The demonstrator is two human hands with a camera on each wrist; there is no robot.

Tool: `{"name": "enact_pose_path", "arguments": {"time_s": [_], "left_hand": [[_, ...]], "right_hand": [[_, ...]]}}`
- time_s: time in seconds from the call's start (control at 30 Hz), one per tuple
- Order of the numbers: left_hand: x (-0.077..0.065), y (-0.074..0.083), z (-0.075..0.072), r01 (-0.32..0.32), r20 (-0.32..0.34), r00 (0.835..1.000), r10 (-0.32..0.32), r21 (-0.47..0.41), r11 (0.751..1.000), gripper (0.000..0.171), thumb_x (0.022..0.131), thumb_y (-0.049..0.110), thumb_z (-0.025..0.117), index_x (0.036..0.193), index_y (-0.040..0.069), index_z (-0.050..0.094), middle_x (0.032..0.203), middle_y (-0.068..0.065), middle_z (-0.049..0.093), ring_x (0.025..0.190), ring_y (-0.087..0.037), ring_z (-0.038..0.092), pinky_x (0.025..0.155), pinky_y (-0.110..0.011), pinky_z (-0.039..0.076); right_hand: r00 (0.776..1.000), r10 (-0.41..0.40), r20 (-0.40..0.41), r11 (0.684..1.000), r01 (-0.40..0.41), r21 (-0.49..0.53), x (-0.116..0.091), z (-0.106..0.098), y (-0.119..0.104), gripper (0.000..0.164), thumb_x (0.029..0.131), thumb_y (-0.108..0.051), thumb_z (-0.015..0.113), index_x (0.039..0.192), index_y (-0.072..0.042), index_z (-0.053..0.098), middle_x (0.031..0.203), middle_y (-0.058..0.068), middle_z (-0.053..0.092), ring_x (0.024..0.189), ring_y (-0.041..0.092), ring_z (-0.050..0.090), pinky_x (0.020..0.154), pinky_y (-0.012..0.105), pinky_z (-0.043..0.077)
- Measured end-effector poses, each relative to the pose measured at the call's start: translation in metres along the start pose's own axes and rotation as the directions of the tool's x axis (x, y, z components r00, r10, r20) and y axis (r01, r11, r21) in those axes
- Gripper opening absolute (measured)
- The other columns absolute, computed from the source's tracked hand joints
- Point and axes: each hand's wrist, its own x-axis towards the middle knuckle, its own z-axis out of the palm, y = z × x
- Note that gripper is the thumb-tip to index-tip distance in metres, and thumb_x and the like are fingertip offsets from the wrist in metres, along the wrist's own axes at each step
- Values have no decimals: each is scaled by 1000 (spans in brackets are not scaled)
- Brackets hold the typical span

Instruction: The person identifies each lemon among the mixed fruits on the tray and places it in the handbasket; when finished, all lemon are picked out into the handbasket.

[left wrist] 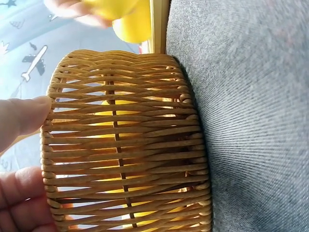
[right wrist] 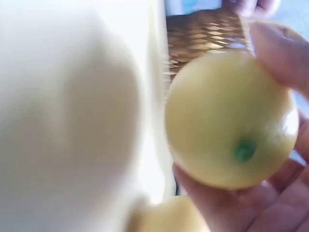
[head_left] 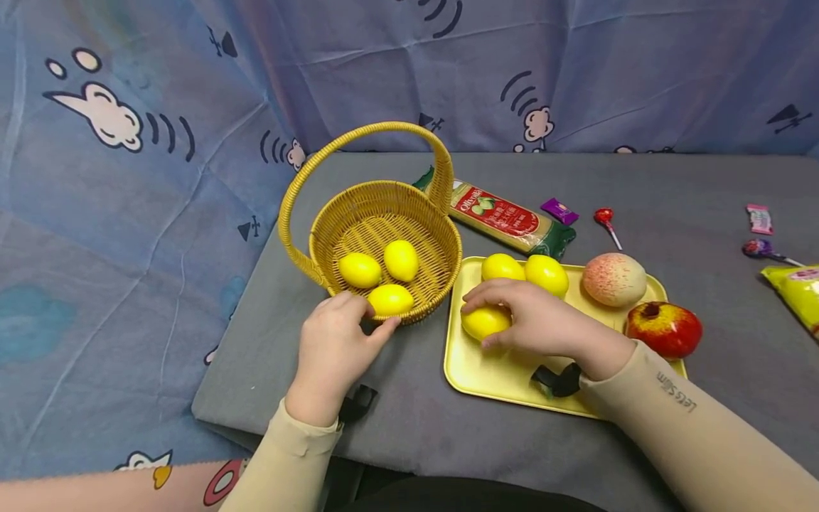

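Three lemons (head_left: 401, 260): lay inside the wicker basket (head_left: 377, 203), toward its near half, one of them close to the near rim.
Left hand (head_left: 333, 348): gripped that near rim, the thumb and the bent fingers set narrowly on either side of the weave.
Right hand (head_left: 540, 320): held a fourth lemon (head_left: 486, 322), the thumb and fingers curled round its sides.
Held lemon: was over the left part of the yellow tray (head_left: 493, 373), just right of the basket; whether it touched the tray could not be told. The right wrist view showed a green spot on its end.
Remaining tray fruit: two more lemons (head_left: 547, 276) sat side by side at the far edge, with a speckled peach (head_left: 614, 279) to their right and a red pomegranate (head_left: 665, 329) nearer the right edge.
Behind the tray: a pasta packet (head_left: 505, 217) lay at a slant, its left end behind the basket; a purple sweet (head_left: 559, 210) and a red lollipop (head_left: 603, 217) lay near its right end.
Far right: a pink sweet (head_left: 760, 218), a dark lollipop (head_left: 758, 247) and a yellow bag (head_left: 796, 288) rested on the grey tabletop (head_left: 704, 185).
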Motion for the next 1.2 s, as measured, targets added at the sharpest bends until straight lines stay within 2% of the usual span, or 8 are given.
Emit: {"name": "enact_pose_path", "arguments": {"time_s": [0.23, 0.4, 0.7, 0.97, 1.2], "left_hand": [[1, -1, 0, -4, -4, 1000, 4, 5, 1000, 35, 80, 43, 85, 75, 16, 63, 71, 3, 56, 63, -15, 50, 58, -32, 44], [1, -4, 0, -15, -7, 1000, 15, -3, 1000, 35, 80, 43, 85, 76, 15, 64, 72, 2, 57, 63, -15, 51, 59, -32, 45], [0, -4, 1, -30, -9, 999, 30, 2, 1000, 36, 79, 44, 85, 77, 15, 63, 72, 3, 56, 62, -16, 51, 58, -32, 45], [-1, -3, 1, -40, -15, 999, 40, -3, 999, 35, 79, 42, 86, 77, 16, 63, 72, 3, 57, 63, -16, 52, 58, -32, 46], [0, -5, 1, -41, -18, 999, 41, -1, 999, 35, 79, 42, 86, 77, 15, 64, 72, 3, 58, 63, -16, 53, 58, -32, 47]], "right_hand": [[987, -120, -108, 985, 132, 112, 21, -30, -25, 48, 74, -12, 91, 118, -22, 73, 132, -4, 64, 126, 19, 56, 99, 47, 52], [978, -152, -146, 977, 171, 125, 51, -32, -38, 47, 76, -13, 90, 119, -19, 73, 133, -3, 64, 126, 18, 55, 100, 45, 52], [991, -118, -59, 992, 120, 27, 96, -19, -39, 45, 76, -21, 90, 118, -20, 73, 133, -2, 63, 126, 19, 53, 105, 40, 45], [990, -139, 32, 990, 140, -22, 112, -8, -31, 44, 74, -23, 92, 114, -20, 74, 127, -2, 65, 118, 19, 56, 100, 39, 47], [984, -149, 93, 987, 154, -46, 121, -6, -31, 46, 73, -23, 92, 115, -19, 75, 125, -1, 66, 114, 20, 57, 98, 40, 47]]}}
